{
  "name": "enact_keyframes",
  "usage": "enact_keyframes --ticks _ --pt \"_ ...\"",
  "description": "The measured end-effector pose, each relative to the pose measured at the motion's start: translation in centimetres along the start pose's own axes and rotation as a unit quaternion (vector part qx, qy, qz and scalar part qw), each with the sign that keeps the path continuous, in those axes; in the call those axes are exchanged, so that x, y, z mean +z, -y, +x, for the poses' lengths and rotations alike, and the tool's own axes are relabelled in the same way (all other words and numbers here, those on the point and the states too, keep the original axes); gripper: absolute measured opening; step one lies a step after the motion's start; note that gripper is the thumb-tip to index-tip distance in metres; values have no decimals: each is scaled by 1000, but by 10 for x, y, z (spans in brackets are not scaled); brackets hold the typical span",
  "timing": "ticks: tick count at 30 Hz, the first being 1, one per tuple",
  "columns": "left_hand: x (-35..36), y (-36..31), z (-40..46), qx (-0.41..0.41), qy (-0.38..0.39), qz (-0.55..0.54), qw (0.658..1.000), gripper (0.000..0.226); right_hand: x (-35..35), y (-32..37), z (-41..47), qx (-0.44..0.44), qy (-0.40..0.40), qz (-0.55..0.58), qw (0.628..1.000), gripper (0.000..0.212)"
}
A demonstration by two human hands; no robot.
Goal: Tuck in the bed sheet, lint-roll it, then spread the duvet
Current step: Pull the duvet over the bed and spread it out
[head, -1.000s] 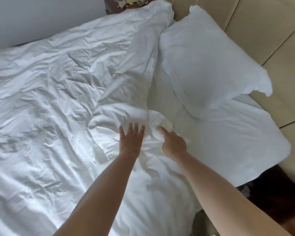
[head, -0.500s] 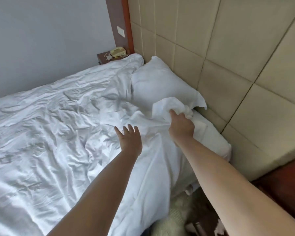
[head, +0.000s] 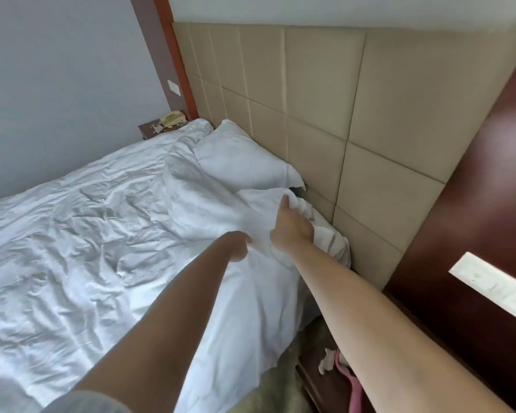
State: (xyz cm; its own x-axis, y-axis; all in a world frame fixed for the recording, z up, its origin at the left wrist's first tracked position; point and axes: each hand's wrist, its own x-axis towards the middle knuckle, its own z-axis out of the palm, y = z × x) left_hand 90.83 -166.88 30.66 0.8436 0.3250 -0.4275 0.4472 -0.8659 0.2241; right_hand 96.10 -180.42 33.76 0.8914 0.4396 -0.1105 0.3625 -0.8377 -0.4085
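A crumpled white duvet (head: 72,234) covers the bed from the left to the near edge. My right hand (head: 292,225) grips a bunched top corner of the duvet, lifted near the headboard. My left hand (head: 239,245) holds the duvet fabric just left of it, fingers curled into the cloth. A white pillow (head: 245,162) lies against the headboard behind the raised corner. The bed sheet is hidden under the duvet.
A beige padded headboard (head: 310,114) runs along the back. A dark wooden panel (head: 474,234) stands on the right. A bedside stand with a phone (head: 172,119) sits at the far corner. Pink and white items (head: 340,365) lie on the floor by the bed.
My right hand took the duvet corner and pulled it up toward the headboard. My left hand went from flat on the duvet to holding it. The view tilted upward.
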Motion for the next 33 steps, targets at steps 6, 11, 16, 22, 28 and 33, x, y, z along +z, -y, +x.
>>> enact_keyframes --ticks 6,11,16,22,28,33 --pt "15 4 -3 -140 -42 -377 915 36 25 2 -21 -35 160 57 985 24" --pt "15 43 -7 -211 -63 -559 799 40 48 23 -27 -73 271 115 953 31" --pt "13 84 -8 -221 -69 -566 791 32 57 41 -27 36 428 267 862 32" --pt "18 114 -18 -178 -44 -612 769 30 84 64 3 72 184 255 947 41" --pt "11 142 -21 -133 46 -622 770 36 106 94 13 83 334 287 894 83" --pt "7 162 -18 -128 112 -603 779 31 125 103 4 95 409 221 880 84"
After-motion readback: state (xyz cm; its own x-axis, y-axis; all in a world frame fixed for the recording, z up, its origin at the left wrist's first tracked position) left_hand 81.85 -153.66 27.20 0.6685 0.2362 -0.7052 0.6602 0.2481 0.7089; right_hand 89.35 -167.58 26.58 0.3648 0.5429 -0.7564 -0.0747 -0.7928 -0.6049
